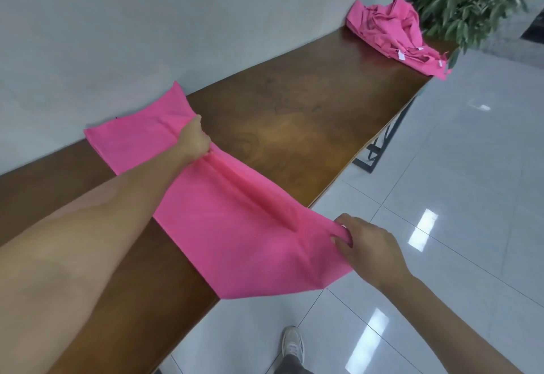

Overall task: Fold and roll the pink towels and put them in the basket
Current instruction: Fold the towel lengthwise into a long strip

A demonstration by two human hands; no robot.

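The near edge of the flat bright-pink cloth towel (223, 212) is pinched by the right hand (368, 251), its fingers curled round a gathered bit of fabric out past the table's front edge. The far part of the same towel is gripped by the left hand (192, 138), fingers closed on a bunched ridge near the wall. Between the two grips a raised crease is drawn taut, so the towel's long axis runs straight from one hand to the other, across the long dark-brown wooden table (309, 114). The fold is judged to be in progress; the next move appears to depend on this crease line being kept straight. Well beyond the left hand, toward the table's far end, a crumpled heap of pink towels (394, 32) is seen. No basket is visible.
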